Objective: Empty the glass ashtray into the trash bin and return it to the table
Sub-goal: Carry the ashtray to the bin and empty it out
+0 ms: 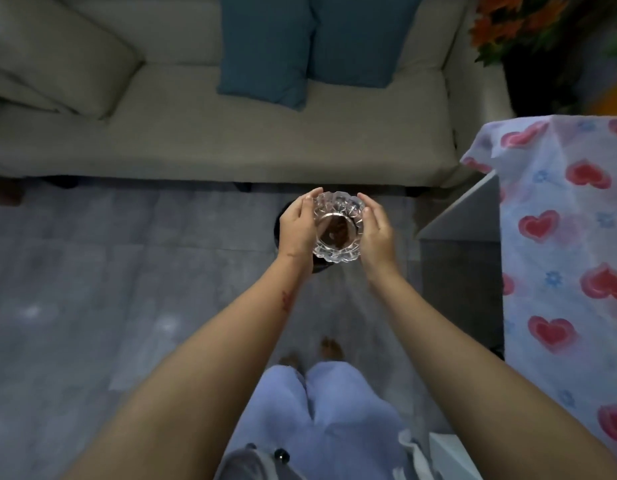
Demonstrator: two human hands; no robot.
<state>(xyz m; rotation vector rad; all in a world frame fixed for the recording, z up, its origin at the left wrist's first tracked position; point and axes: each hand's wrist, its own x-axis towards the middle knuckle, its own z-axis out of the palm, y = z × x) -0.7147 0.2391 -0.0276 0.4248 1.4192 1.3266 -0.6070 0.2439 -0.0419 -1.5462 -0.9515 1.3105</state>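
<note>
I hold the clear cut-glass ashtray (338, 230) out in front of me with both hands. My left hand (296, 226) grips its left side and my right hand (378, 233) cups its right side. Brown matter shows through the middle of the glass. The ashtray hangs tilted directly above a dark round trash bin (281, 223) that stands on the floor in front of the sofa; my hands and the glass hide most of the bin. The table (560, 237), under a cloth with red hearts, stands to my right.
A beige sofa (231, 140) with two teal cushions (293, 50) runs across the back. Orange flowers in a dark pot (529, 36) stand at the top right. Grey floor (92, 254) spreads to the left. My feet are just behind the bin.
</note>
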